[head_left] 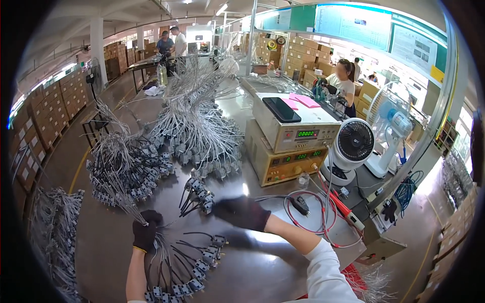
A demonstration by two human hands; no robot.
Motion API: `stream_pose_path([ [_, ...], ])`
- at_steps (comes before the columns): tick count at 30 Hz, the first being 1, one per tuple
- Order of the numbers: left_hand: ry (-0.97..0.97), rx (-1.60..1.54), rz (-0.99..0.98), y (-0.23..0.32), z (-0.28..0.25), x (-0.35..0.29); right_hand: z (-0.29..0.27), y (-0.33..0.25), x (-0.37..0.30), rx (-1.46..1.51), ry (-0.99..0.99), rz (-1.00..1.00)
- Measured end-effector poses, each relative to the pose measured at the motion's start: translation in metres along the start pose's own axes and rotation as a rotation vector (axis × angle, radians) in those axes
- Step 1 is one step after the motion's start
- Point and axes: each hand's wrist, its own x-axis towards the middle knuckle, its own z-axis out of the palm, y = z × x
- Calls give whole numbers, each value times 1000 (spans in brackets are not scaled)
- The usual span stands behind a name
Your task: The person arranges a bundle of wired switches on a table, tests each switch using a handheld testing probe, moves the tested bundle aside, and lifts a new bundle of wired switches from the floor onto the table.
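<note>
My left hand [146, 224], in a black glove, is closed around a bundle of thin cables. Below it, dark leads fan out over the metal table to an arc of grey plugs [199, 267]; the pale wire ends [119, 194] rise from the fist. My right hand [240, 212], also gloved in black, is smeared by motion beside a small cluster of grey plugs [199, 194]. Whether its fingers touch them I cannot tell. Beyond lie a large heap of white cables with plugs [197, 131] and a darker heap of plug cables [129, 166].
Two stacked test instruments [298, 144] stand right of the heaps, a phone [281, 109] on top. Beside them are a black-and-white fan [348, 146], a red test probe [341, 202] and a coiled red lead [323, 232]. Another person [343, 81] works across the bench.
</note>
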Motion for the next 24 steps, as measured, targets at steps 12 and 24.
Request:
stream_pose_path([
  [12, -2, -20, 28, 0, -3, -10, 31, 48, 73, 56, 27, 13],
  [24, 8, 9, 6, -34, -15, -15, 64, 66, 108, -41, -40, -24],
])
